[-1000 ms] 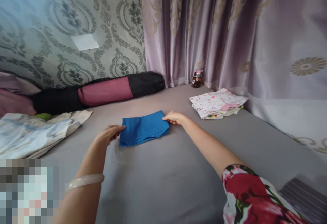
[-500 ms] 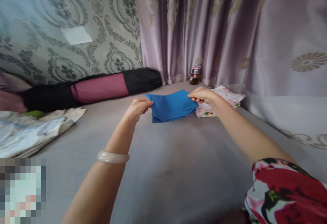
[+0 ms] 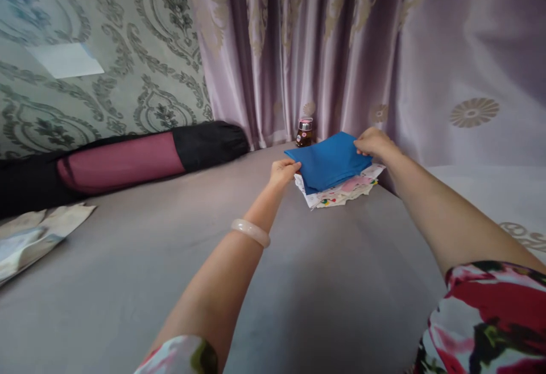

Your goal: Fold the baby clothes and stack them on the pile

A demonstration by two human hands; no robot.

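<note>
Left grip, right grip, both pinching blue folded cloth, spread between them; patterned stack beneath

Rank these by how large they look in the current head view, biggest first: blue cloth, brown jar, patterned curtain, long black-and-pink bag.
1. patterned curtain
2. long black-and-pink bag
3. blue cloth
4. brown jar

Apparent size only; all four differ clearly.
</note>
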